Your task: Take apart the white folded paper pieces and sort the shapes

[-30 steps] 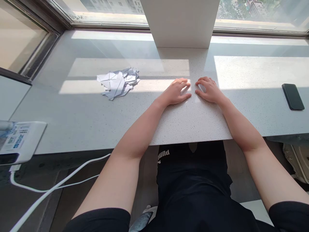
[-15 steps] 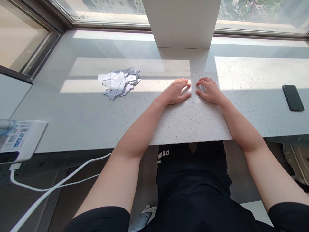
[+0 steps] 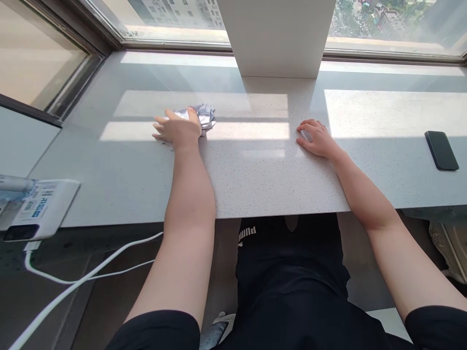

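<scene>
Pretty bright daylight here, pouring in from the windows (image 3: 175,22) on the far side. Sun patches glare off the worktop (image 3: 248,180), while underneath it's way dimmer. Picture's mostly sharp, but the wide view kinda stretches stuff near the edges.

Head view | worn on head | faces forward and down | single camera

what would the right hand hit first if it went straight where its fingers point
Probably the crumpled paper under the left hand, across the counter, though the exact line and depth are unclear.
</scene>
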`<act>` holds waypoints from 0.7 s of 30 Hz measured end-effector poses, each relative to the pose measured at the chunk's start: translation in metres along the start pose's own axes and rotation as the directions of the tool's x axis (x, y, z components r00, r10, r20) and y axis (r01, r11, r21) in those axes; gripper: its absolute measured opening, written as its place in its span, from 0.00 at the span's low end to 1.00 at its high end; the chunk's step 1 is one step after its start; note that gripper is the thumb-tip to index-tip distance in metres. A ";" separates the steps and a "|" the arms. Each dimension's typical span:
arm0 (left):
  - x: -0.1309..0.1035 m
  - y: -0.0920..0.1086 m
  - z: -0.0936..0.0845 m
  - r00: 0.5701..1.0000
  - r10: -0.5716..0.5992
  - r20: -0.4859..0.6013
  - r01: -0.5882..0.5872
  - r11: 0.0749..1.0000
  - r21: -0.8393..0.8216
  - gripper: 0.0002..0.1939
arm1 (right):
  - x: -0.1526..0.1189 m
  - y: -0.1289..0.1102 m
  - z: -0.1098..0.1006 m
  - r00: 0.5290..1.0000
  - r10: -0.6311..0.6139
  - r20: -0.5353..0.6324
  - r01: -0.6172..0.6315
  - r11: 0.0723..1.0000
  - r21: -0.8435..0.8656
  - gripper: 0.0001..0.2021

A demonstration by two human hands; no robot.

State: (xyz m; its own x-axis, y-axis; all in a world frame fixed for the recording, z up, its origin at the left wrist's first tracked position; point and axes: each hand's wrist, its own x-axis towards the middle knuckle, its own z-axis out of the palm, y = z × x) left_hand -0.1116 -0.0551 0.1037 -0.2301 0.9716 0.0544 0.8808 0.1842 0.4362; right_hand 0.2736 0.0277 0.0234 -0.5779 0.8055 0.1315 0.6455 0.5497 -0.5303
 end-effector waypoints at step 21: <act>-0.004 0.060 0.124 0.965 0.241 0.104 -0.240 0.971 -0.022 0.46 | 0.003 0.016 -0.006 0.984 0.034 -0.175 -0.018 0.996 0.089 0.20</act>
State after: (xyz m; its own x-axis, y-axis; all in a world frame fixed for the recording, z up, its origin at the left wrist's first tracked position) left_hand -0.0064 -0.0293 0.0187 0.0333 0.9974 0.0640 0.9011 -0.0577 0.4297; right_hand 0.2851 0.0401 0.0201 -0.4597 0.8498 0.2579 0.6090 0.5130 -0.6049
